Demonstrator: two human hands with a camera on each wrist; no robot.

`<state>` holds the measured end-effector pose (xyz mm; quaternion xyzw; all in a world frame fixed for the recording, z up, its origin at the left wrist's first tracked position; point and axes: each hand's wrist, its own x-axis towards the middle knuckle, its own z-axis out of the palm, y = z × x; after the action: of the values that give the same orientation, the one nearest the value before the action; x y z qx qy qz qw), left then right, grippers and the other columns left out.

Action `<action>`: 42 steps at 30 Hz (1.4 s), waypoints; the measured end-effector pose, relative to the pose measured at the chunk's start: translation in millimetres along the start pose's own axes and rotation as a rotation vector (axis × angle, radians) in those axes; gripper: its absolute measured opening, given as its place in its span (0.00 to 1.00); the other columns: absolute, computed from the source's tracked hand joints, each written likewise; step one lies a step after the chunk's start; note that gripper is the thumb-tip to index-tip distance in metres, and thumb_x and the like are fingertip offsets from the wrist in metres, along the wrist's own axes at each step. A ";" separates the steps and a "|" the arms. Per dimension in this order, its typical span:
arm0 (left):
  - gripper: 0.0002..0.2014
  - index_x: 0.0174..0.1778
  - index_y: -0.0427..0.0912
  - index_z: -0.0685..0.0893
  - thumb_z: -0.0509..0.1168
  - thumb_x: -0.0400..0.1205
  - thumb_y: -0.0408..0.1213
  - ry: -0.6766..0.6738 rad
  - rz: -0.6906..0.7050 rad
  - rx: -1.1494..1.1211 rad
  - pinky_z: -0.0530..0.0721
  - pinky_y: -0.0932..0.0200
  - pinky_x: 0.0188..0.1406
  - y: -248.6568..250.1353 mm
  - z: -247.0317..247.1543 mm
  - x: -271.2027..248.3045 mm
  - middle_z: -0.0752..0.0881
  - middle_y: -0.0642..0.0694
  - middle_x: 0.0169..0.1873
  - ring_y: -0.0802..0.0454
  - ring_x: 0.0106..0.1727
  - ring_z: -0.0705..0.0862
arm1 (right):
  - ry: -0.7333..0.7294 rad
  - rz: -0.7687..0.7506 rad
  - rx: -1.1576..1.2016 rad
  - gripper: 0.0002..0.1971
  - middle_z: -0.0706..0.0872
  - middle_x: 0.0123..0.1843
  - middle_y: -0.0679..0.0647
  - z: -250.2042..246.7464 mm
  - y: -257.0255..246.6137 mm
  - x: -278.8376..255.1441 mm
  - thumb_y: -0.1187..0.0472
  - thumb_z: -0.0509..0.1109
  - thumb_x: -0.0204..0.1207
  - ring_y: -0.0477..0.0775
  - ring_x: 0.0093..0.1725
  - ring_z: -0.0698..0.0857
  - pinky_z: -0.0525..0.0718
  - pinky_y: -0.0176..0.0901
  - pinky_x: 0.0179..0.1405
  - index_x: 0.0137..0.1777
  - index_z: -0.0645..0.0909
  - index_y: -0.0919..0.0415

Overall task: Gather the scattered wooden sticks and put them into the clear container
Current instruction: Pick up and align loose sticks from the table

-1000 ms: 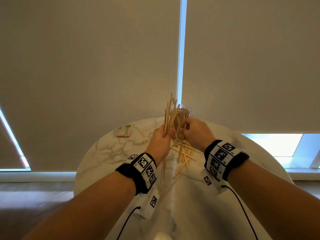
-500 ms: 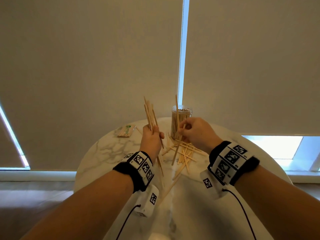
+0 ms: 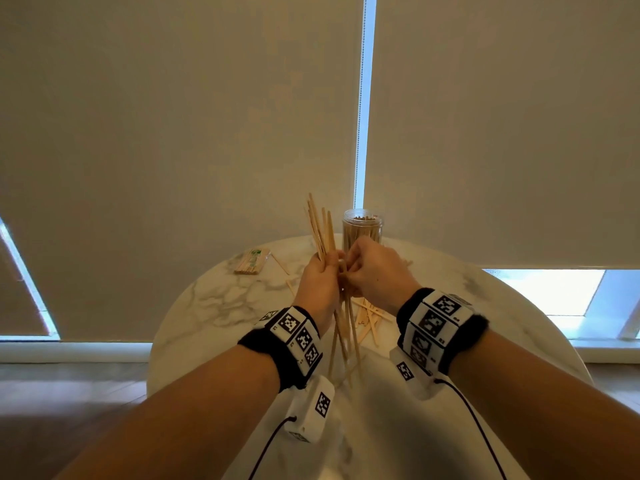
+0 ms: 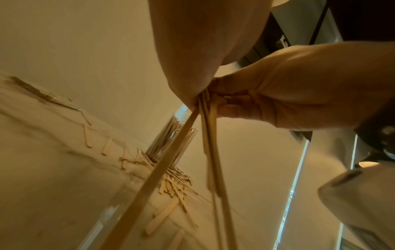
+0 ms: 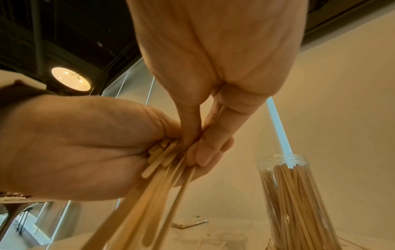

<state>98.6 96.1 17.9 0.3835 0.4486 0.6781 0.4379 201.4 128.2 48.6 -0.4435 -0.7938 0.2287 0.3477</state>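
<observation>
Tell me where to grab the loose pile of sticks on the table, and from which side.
Take the pile of sticks across its middle, from above, fingers closing across the grain. The sticks lie flat and crisscrossed on the marble table, so a top pinch probably gathers several; the clear container blocks the far side.

Bundle of long flat wooden sticks [image 3: 320, 233] gripped mid-length, raised upright above table, ends fanned. Loose wooden sticks [image 3: 370, 317] heaped flat at foot of clear container [image 3: 362, 227]. Container upright, lidless, packed with standing sticks.
</observation>
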 end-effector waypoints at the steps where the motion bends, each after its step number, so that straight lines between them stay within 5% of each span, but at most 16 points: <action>1: 0.14 0.61 0.37 0.78 0.51 0.92 0.41 -0.013 -0.006 0.010 0.87 0.57 0.28 -0.7 -1.7 0.2 0.88 0.39 0.43 0.53 0.31 0.89 | 0.003 -0.011 -0.007 0.07 0.90 0.38 0.52 0.2 1.0 -0.1 0.60 0.77 0.73 0.54 0.38 0.91 0.92 0.55 0.40 0.44 0.80 0.54; 5: 0.12 0.59 0.41 0.76 0.50 0.92 0.43 -0.036 -0.029 0.030 0.91 0.42 0.44 -1.0 -3.5 0.1 0.89 0.38 0.49 0.40 0.42 0.92 | 0.097 -0.037 0.014 0.06 0.89 0.35 0.46 -0.9 2.2 -0.1 0.53 0.78 0.74 0.44 0.37 0.88 0.84 0.40 0.35 0.41 0.83 0.49; 7: 0.13 0.60 0.43 0.75 0.49 0.92 0.43 -0.053 -0.047 0.009 0.91 0.41 0.45 -1.0 -2.6 -1.7 0.90 0.37 0.50 0.37 0.42 0.92 | 0.135 -0.010 0.098 0.07 0.89 0.36 0.46 -0.7 2.5 1.8 0.49 0.78 0.74 0.44 0.38 0.88 0.85 0.41 0.37 0.40 0.84 0.49; 11: 0.12 0.58 0.43 0.76 0.48 0.92 0.43 0.001 -0.021 0.026 0.83 0.52 0.30 -8.0 -2.8 2.7 0.84 0.40 0.34 0.50 0.29 0.82 | 0.086 0.068 0.202 0.11 0.89 0.38 0.50 -0.1 2.7 4.5 0.45 0.79 0.71 0.55 0.41 0.89 0.90 0.58 0.46 0.42 0.86 0.51; 14: 0.13 0.56 0.42 0.77 0.51 0.92 0.45 0.095 0.002 -0.015 0.75 0.58 0.26 -10.5 -3.8 8.0 0.74 0.48 0.27 0.56 0.24 0.71 | 0.062 0.057 0.177 0.09 0.89 0.45 0.49 -1.0 -0.6 2.7 0.48 0.74 0.78 0.52 0.47 0.88 0.88 0.55 0.54 0.50 0.86 0.51; 18: 0.16 0.50 0.42 0.75 0.50 0.91 0.50 0.205 0.002 -0.121 0.70 0.61 0.21 -2.8 -9.5 17.4 0.70 0.50 0.26 0.55 0.23 0.68 | -0.298 0.182 0.047 0.30 0.84 0.66 0.53 4.7 1.9 -11.6 0.46 0.71 0.75 0.53 0.62 0.83 0.83 0.53 0.64 0.75 0.74 0.57; 20: 0.17 0.47 0.42 0.72 0.50 0.90 0.52 0.222 0.008 -0.217 0.63 0.62 0.19 1.8 -8.9 20.4 0.67 0.51 0.23 0.56 0.21 0.63 | -0.520 0.181 -0.119 0.37 0.83 0.69 0.55 9.5 1.6 -21.3 0.41 0.72 0.67 0.54 0.65 0.82 0.81 0.55 0.68 0.75 0.74 0.57; 24: 0.21 0.43 0.42 0.71 0.53 0.88 0.58 0.228 0.014 -0.264 0.62 0.62 0.17 3.9 -3.8 20.5 0.65 0.52 0.21 0.56 0.20 0.61 | -0.677 0.079 -0.114 0.07 0.90 0.50 0.54 16.1 -0.3 -35.0 0.57 0.65 0.83 0.46 0.44 0.87 0.86 0.41 0.49 0.50 0.82 0.59; 28: 0.16 0.43 0.43 0.72 0.55 0.89 0.51 0.189 0.038 -0.247 0.72 0.58 0.20 9.2 -12.4 24.9 0.66 0.51 0.24 0.56 0.21 0.65 | -0.641 0.141 0.078 0.11 0.83 0.39 0.58 18.6 -3.4 -44.8 0.69 0.53 0.87 0.51 0.30 0.85 0.85 0.38 0.28 0.47 0.75 0.62; 33: 0.15 0.42 0.44 0.72 0.54 0.90 0.49 0.138 0.058 -0.285 0.78 0.58 0.26 23.1 -23.8 30.1 0.71 0.51 0.24 0.56 0.22 0.69 | -0.573 0.139 -0.005 0.12 0.78 0.37 0.53 12.1 -3.4 -42.6 0.71 0.52 0.83 0.50 0.26 0.80 0.87 0.46 0.30 0.45 0.74 0.58; 38: 0.16 0.39 0.46 0.71 0.51 0.91 0.47 0.321 0.094 -0.376 0.73 0.61 0.21 44.7 -48.6 49.5 0.68 0.52 0.22 0.57 0.19 0.66 | -0.602 0.229 -0.071 0.14 0.75 0.36 0.52 1.6 9.2 -50.4 0.70 0.50 0.85 0.49 0.25 0.76 0.79 0.41 0.24 0.41 0.72 0.56; 42: 0.17 0.40 0.44 0.71 0.50 0.91 0.47 0.498 0.129 -0.211 0.66 0.62 0.19 47.0 -74.4 60.9 0.67 0.51 0.25 0.57 0.20 0.64 | -0.616 0.300 0.027 0.16 0.71 0.33 0.52 -11.2 14.4 -51.4 0.76 0.54 0.85 0.41 0.18 0.73 0.75 0.31 0.22 0.37 0.67 0.59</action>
<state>-0.7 122.9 47.5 0.1852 0.4440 0.8209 0.3077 236.5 91.6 28.3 -0.4607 -0.7843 0.4112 0.0598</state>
